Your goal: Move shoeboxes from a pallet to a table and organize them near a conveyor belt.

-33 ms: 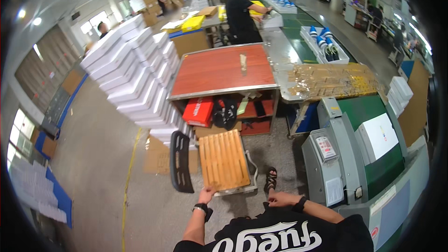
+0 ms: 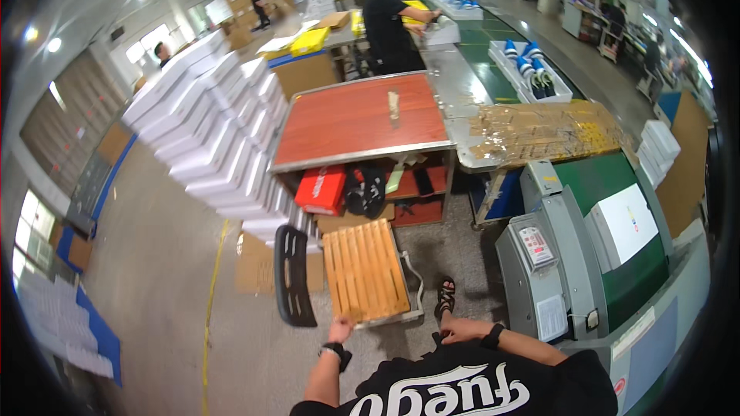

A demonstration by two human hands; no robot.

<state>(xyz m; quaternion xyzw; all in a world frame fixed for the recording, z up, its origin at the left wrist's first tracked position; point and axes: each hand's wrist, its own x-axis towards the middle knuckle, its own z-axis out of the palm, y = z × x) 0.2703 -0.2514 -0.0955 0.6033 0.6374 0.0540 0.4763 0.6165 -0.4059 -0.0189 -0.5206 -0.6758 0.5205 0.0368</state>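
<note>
Honestly, bent fingertips alone look like a weak hold to me; I'd hook the left hand [image 2: 341, 330] well round the rim, thumb on top, wrist straight, and hold level rather than twist. As for the grip, nearest in, the right hand [image 2: 460, 330] sits loosely curled by the front of the black shirt [image 2: 462, 377], and I can't tell if it's pinching any cloth. The left is bent, not spread, with fingertips seemingly touching the near left corner of the slatted wooden seat [image 2: 366, 270]; how tight, no idea from up here. That seat's just beyond the hands, black backrest [image 2: 293, 277] standing on its left, sandal [image 2: 445, 296] near its right side, and behind it all the red-topped cabinet [image 2: 347, 123].
</note>
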